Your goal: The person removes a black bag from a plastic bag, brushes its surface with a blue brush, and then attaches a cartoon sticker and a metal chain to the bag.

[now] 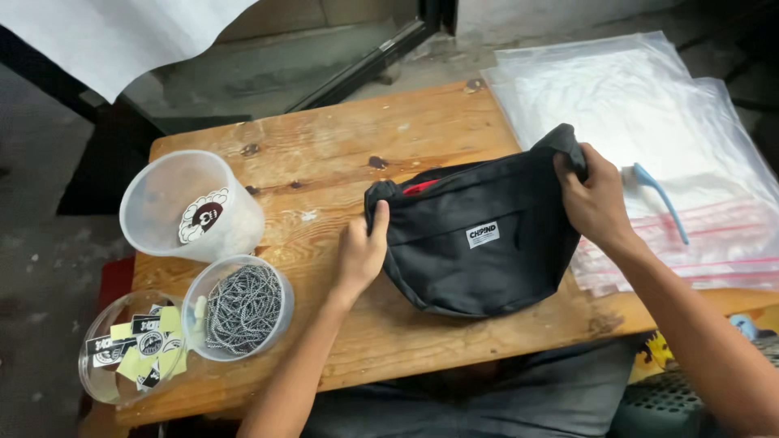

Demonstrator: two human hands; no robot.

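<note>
I grip the black waist bag point(479, 243) at both ends, left hand point(361, 251) and right hand point(596, 203) pinching fabric; I judge even tension keeps it flat on the worktop point(324, 154).

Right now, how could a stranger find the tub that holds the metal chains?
Look at the left end of the wooden table, where three clear plastic tubs stand together. The chain tub is the middle-sized one nearest the left hand. Only it holds silver ball chains; its neighbours hold stickers.

One black waist bag point(479, 243), three clear plastic tubs point(191, 207), one stack of zip bags point(649, 122), one wooden table point(341, 146).
</note>
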